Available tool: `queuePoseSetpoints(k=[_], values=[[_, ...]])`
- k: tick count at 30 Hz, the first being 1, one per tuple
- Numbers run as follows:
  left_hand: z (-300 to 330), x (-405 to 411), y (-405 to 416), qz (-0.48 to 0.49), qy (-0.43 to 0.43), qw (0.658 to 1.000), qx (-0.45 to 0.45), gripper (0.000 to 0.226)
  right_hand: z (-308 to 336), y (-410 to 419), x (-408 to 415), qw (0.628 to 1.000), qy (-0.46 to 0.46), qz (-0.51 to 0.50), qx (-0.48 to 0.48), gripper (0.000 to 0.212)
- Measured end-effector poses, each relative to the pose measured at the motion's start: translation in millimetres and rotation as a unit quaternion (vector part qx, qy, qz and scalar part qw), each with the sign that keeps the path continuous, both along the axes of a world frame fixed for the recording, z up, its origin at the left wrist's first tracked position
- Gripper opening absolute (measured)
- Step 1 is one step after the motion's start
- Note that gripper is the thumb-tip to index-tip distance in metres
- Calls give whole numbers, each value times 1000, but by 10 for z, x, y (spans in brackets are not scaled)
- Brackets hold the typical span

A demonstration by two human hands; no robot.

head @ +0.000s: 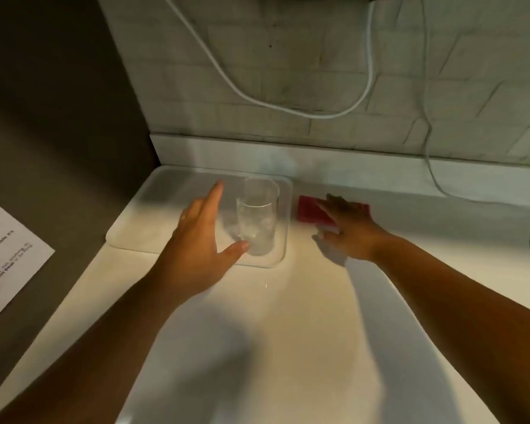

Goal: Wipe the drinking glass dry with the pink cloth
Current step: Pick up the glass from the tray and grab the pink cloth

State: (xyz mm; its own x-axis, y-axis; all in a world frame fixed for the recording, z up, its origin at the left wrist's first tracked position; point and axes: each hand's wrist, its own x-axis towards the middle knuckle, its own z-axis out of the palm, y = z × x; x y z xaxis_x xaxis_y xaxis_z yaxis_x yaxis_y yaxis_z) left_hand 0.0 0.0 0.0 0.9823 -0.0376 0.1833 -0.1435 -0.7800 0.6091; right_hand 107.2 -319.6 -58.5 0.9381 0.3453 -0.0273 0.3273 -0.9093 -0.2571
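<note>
Pink cloth (311,213) lies flat on our white counter (288,316), just to the right of the clear tray (135,237), and our right hand (346,231) is laid over its near half with the fingers spread and flattened; whether any of them have pinched the fabric we cannot tell, since the palm hides the contact. The drinking glass (257,218) stands upright on the right end of the tray, mouth up, with pale patches low inside it that could be water or only reflections. Our left hand (202,237) is open beside it, forefinger stretched out along the glass's left side and thumb tip at the foot of its near wall, perhaps just touching; the hand has not closed round it. We judge the job to be at its very start: neither thing is lifted, cloth and glass sit apart with the tray's rim between them, and no wiping can have begun from this arrangement. Left to do, as we read it, is nearly everything: grip the glass, gather the cloth, bring the two together, work the cloth round the outside and down inside, then set the glass back. Wet glass may be slippery, so our left hand will want a firm wrap before any lift.
</note>
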Motion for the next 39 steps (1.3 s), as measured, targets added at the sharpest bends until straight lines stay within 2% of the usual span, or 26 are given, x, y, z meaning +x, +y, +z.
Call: queuePoseSetpoints(k=[5,9,15,20,23,30,32,34,37,39], values=[[-332,71,-102,13,41,992,-115,108,-79,70,-12,993,-39,-34,-105,62],[-497,164,-211,18,45,981,-185,101,-74,153,-155,986,-123,-71,-83,45],[-617,319,-277,24,58,957,-283,93,-104,275,-346,982,-138,-117,-59,26],[-623,397,-251,-4,91,944,-318,97,-64,260,-407,986,-118,-115,-34,24],[-608,425,-229,-22,96,943,-318,93,-58,237,-433,986,-120,-118,-11,23],[-543,457,-257,-10,101,933,-344,91,-76,186,-374,986,-104,-124,43,25],[-561,470,-266,-8,88,932,-353,87,-92,155,-349,983,-88,-144,76,27],[-575,462,-283,0,77,924,-375,80,-81,106,-343,969,-57,-182,159,31],[-519,388,-320,14,52,902,-427,69,16,67,-396,915,-20,-243,321,37],[-411,289,-353,7,38,880,-473,64,144,87,-487,875,0,-247,417,38]])
